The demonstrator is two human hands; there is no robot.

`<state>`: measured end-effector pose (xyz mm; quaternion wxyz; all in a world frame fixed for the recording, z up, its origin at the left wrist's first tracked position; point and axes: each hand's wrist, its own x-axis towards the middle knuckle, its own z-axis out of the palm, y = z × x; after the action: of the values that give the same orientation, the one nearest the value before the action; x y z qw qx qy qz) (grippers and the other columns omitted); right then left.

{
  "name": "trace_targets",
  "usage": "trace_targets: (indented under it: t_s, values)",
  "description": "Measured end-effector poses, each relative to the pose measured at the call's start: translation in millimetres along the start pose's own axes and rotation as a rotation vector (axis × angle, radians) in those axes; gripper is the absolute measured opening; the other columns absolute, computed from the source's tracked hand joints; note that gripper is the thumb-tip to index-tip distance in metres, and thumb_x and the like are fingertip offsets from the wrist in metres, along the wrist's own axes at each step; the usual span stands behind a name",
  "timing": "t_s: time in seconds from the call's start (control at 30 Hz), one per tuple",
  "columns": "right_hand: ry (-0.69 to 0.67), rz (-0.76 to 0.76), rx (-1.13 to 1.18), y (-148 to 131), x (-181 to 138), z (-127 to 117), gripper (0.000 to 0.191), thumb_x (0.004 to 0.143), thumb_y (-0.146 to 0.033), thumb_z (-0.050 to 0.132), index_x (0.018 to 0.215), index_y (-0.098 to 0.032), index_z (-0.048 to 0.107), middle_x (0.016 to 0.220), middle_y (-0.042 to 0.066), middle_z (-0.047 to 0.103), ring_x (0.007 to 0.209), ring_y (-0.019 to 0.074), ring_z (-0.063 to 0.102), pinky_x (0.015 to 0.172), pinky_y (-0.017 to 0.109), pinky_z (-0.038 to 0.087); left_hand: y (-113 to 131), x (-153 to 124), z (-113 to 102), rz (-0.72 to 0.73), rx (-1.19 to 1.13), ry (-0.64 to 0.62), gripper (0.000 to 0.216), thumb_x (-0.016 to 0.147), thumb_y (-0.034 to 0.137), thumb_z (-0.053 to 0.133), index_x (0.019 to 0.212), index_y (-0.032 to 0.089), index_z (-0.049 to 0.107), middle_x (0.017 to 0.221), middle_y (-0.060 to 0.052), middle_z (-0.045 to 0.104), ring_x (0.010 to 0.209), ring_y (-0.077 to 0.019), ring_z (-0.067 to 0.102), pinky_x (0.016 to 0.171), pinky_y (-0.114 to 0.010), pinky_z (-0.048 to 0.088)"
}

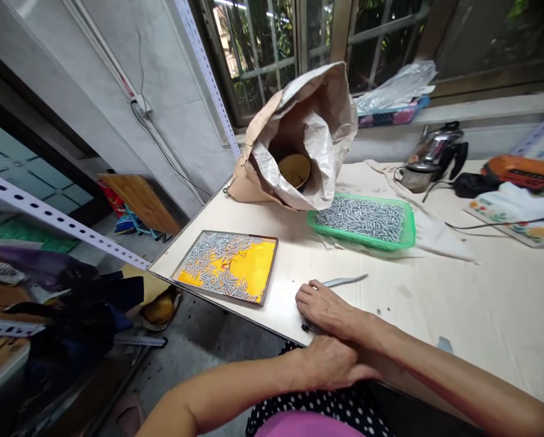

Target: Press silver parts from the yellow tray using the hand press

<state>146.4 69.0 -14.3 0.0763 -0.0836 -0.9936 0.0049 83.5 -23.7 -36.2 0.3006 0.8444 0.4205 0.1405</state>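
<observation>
One wooden board (139, 203) leans at the far left, beyond the worktable (435, 291). One shallow yellow-floored tray (259, 258) lies by the table's left edge, with small metal pieces (210, 249), too many to count, over much of it. Just behind stands one open paper sack (253, 176), a single round tan thing (294, 170) inside. Two bare hands come next, near the table's front edge: the right hand (324, 306) rests palm down, fingers bent together, one dark piece (308, 326) showing beneath; the left hand (332, 363) lies below the right wrist. What either grips, I cannot tell. One grey pointed strip (345, 281) lies just beyond the right hand. Farther back, one green tub (367, 241) holds countless similar pieces. One kettle (435, 145), one metal cup (418, 177) and one orange object (521, 171) follow.
</observation>
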Motion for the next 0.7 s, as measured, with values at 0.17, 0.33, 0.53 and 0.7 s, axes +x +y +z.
trace_targets:
  t_s: [0.17,0.33,0.53,0.7]
  values:
    - [0.285,0.285,0.111,19.7,7.9,-28.5,0.021,0.093,-0.01,0.042,0.087,-0.018,0.06,0.082,0.006,0.062,0.078,0.0191,0.052,0.075,0.033,0.039,0.3,-8.3,-16.9,0.106,0.11,0.092,0.059,0.093,0.049,0.053,0.139,0.013,0.048,0.137,-0.018,0.054,0.131,-0.0318,0.047,0.107,-0.044,0.04]
    - [0.534,0.661,0.052,96.6,-22.1,-96.3,0.026,0.097,-0.03,0.035,0.093,-0.022,0.06,0.088,0.011,0.061,0.085,0.0242,0.056,0.079,0.037,0.045,-36.9,-51.0,-99.8,-0.28,0.377,0.341,0.027,0.098,0.022,0.043,0.102,0.017,0.069,0.105,-0.011,0.066,0.101,-0.022,0.057,0.088,-0.035,0.048]
    - [0.464,0.842,-0.086,137.6,-62.8,-103.0,0.039,0.095,-0.044,0.037,0.121,-0.024,0.057,0.114,0.018,0.056,0.093,0.0337,0.058,0.07,0.045,0.048,-96.9,-96.3,-179.8,-0.793,0.622,0.171,0.025,0.091,0.019,0.052,0.082,0.014,0.074,0.089,-0.012,0.065,0.097,-0.0259,0.055,0.084,-0.036,0.045]
    - [0.329,0.681,0.039,72.9,-67.5,-73.6,0.035,0.097,-0.036,0.037,0.118,-0.018,0.059,0.111,0.015,0.057,0.084,0.0248,0.061,0.068,0.038,0.053,-113.4,-96.4,-177.4,-0.773,0.646,0.082,0.025,0.086,0.013,0.051,0.075,0.013,0.074,0.086,-0.015,0.066,0.096,-0.0273,0.058,0.08,-0.035,0.046]
